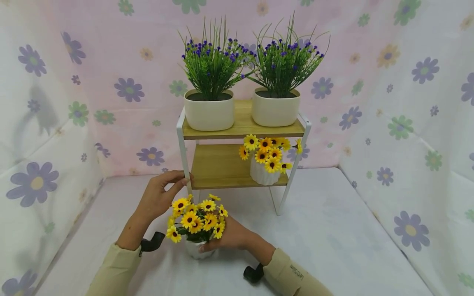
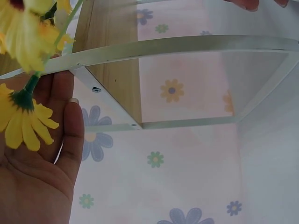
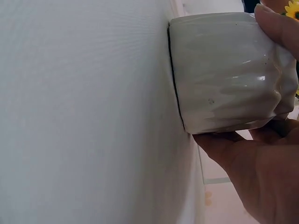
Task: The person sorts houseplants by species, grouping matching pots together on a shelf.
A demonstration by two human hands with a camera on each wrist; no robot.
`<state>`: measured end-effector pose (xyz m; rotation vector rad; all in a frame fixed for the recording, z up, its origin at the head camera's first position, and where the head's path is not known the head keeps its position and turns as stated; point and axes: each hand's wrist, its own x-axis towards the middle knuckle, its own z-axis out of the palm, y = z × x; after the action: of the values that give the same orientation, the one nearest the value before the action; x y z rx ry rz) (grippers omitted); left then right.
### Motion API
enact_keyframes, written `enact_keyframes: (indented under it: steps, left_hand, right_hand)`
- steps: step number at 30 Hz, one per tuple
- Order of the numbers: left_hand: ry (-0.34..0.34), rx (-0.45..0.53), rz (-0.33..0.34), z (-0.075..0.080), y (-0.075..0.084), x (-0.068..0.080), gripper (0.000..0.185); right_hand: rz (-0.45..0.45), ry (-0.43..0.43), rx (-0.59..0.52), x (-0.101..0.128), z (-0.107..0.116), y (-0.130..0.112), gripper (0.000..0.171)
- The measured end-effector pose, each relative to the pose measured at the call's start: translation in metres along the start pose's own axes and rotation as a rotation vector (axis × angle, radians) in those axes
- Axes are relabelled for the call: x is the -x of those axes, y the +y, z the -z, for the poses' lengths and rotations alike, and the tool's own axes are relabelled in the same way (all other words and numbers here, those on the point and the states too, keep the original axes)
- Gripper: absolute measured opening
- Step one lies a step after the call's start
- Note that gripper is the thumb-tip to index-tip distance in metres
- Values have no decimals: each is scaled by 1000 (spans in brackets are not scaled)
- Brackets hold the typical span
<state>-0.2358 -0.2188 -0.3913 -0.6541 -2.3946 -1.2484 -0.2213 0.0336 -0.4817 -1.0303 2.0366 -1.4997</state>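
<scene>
My right hand [image 1: 237, 235] grips a ribbed white pot [image 3: 224, 74] of yellow sunflower-like blooms [image 1: 198, 220] in front of the rack's left side. Thumb and fingers lie on opposite sides of the pot, whose base is right at the white tabletop in the right wrist view. With my left hand [image 1: 157, 195] I hold the white front-left post [image 1: 183, 158] of a two-tier wooden shelf rack [image 1: 218, 162], at lower-board height. Yellow petals partly cover that hand in the left wrist view [image 2: 58, 140].
A second white pot [image 1: 263, 172] with yellow flowers stands on the right of the lower board. Two cream planters [image 1: 209, 115] with purple-flowered greenery occupy the top board. Flower-patterned cloth [image 1: 155, 90] hangs behind and on both sides of the white-covered table [image 1: 333, 242].
</scene>
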Motion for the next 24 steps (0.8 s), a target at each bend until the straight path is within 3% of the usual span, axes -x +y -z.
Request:
enact_keyframes:
  steps: [16, 24]
  left_hand:
    - [-10, 13, -9, 1, 0, -3, 20]
    - [-4, -4, -9, 1, -1, -2, 22]
  right_hand:
    - [61, 8, 80, 11, 28, -30, 74]
    - [83, 64, 17, 20, 40, -46, 81]
